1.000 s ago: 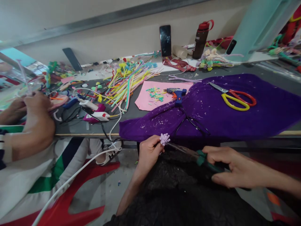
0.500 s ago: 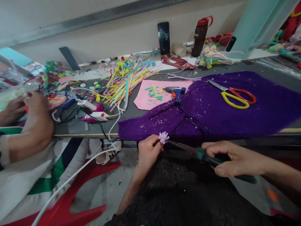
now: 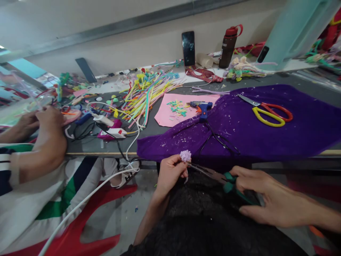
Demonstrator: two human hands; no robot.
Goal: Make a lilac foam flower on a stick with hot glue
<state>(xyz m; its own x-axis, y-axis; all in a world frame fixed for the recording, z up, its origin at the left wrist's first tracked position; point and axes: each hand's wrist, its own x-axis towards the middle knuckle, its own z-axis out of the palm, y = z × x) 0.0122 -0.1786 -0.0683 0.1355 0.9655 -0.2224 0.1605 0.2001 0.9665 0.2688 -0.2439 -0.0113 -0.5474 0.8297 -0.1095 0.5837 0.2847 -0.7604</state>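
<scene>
My left hand [image 3: 172, 176] pinches a small lilac fuzzy flower [image 3: 185, 155] between thumb and fingers, just off the table's front edge. A thin pale strip [image 3: 186, 176] hangs below the fingers. My right hand [image 3: 262, 193] grips green-handled scissors [image 3: 229, 182], their handles spread. The long dark blades point left, and their tips reach just under the flower, by my left fingertips. Whether the tips touch the strip cannot be made out. Beyond my hands lies a purple cloth [image 3: 266, 138] dotted with pale bits.
Red-and-yellow scissors [image 3: 269, 111] and a blue glue gun [image 3: 203, 108] lie on the cloth. Trimmed pieces cover part of a pink sheet [image 3: 163, 115]. Bundled chenille stems [image 3: 149, 96], a power strip [image 3: 114, 133], a phone [image 3: 188, 48] and a bottle [image 3: 227, 48] stand beyond. A co-worker's arm [image 3: 50, 142] is left.
The scissors' handles have spread apart and my right hand has opened wider around them. The flower has turned slightly in my left hand, and a pale strip now shows below it.
</scene>
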